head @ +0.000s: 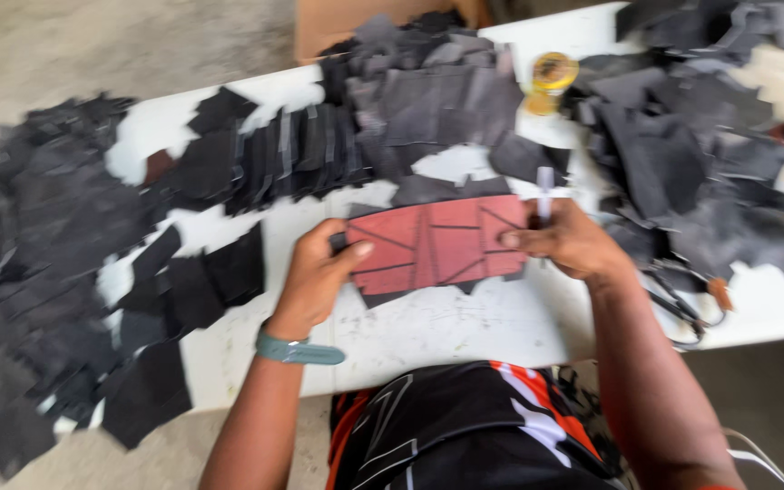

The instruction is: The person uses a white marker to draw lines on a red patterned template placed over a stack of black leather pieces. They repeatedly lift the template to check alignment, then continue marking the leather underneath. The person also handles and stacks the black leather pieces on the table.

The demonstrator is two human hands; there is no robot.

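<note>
A: Where's the red template (433,243)?
B: On black pieces mid-table (465,327), long axis left-right between both hands.
A: Fingers?
B: Left hand (319,272) pinches its left edge; right hand (569,240) presses the right edge, holding a pen (544,192).

Colours on the white table (465,327).
Red template (437,243) with dark line pattern; black and grey fabric pieces (65,245); yellow tin (551,77); teal wristband (297,350).
</note>
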